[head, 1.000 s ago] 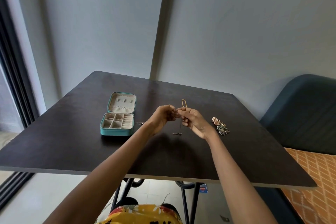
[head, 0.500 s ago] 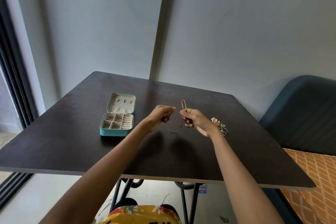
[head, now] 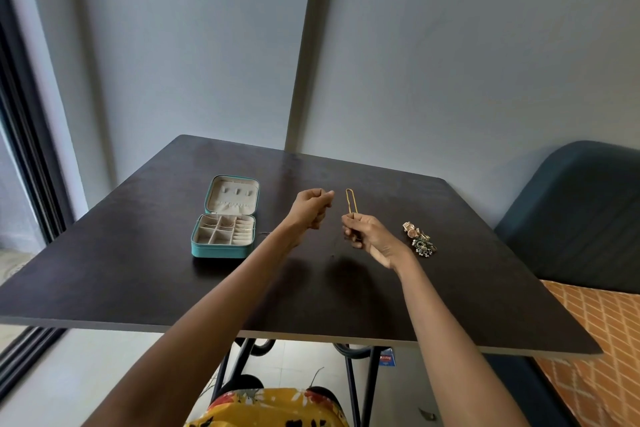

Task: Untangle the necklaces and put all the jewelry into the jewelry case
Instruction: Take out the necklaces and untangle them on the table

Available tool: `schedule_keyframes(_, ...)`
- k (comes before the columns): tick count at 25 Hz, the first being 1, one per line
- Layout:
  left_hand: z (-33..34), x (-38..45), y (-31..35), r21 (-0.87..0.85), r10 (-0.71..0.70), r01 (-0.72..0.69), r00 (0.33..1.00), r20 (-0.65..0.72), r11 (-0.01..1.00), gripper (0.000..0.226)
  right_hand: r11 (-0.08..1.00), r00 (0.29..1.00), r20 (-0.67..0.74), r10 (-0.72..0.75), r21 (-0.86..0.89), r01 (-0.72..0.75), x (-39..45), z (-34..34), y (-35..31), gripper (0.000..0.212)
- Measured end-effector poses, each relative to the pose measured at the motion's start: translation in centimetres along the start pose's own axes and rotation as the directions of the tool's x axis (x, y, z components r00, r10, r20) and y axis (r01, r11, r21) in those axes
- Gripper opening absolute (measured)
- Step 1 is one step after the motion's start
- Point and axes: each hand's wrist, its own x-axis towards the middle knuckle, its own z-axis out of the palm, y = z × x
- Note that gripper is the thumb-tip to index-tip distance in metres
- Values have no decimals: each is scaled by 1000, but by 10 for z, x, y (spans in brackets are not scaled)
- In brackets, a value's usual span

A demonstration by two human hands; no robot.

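A gold necklace (head: 350, 200) lies as a narrow loop on the dark table (head: 138, 274), and my right hand (head: 369, 236) pinches its near end. To the left, my left hand (head: 312, 207) is raised with curled fingers and thumb against forefinger, pinching a very thin dark chain that barely shows. The teal jewelry case (head: 221, 251) lies open left of my hands, its cream compartments holding a few fine chains. A small heap of mixed jewelry (head: 419, 240) lies on the table just right of my right hand.
A dark blue chair back (head: 575, 211) stands at the right by the table, with an orange patterned surface (head: 602, 333) below it. A grey wall is behind and a dark window frame (head: 24, 149) at the left.
My hands were close together over the chains; they have drawn apart, the left one going left and up, the right one staying with the gold loop.
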Motion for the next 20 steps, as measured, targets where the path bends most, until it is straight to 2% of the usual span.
schedule_keyframes(3, -5, 1, 1, 299, 47, -42, 999, -11, 953, 33, 999, 998, -59, -16, 32, 18, 0, -7, 3, 13)
schedule_keyframes(5, -11, 0, 0, 351, 31, -28, 1000, -1, 936, 36, 1000, 999, -47, -23, 1, 23, 0, -11, 5, 13)
schedule_keyframes(6, -13, -1, -1, 286, 0, 3, 1000, -10, 958, 39, 1000, 999, -48, -25, -2, 25, 0, -13, 5, 12)
schedule_keyframes(8, -17, -1, -4, 35, -76, 77, 996, -40, 996, 46, 998, 998, -57, -33, 47, 36, 1, -13, 6, 13)
schedule_keyframes(10, -19, 0, -7, -186, -143, 133, 989, -39, 973, 48, 991, 997, -67, -45, 125, 53, 0, -11, 7, 14)
schedule_keyframes(12, -21, 1, -11, -309, -192, 183, 981, 2, 933, 47, 968, 993, -97, -63, 238, 85, -1, -10, 8, 17)
schedule_keyframes(16, -25, 0, -21, -261, -232, 216, 972, -31, 941, 49, 864, 980, -179, -89, 476, 165, -2, -6, 10, 28)
schedule_keyframes(20, -36, 3, -23, -235, -231, 194, 963, -141, 952, 44, 819, 976, -206, -70, 547, 174, -7, -13, 10, 25)
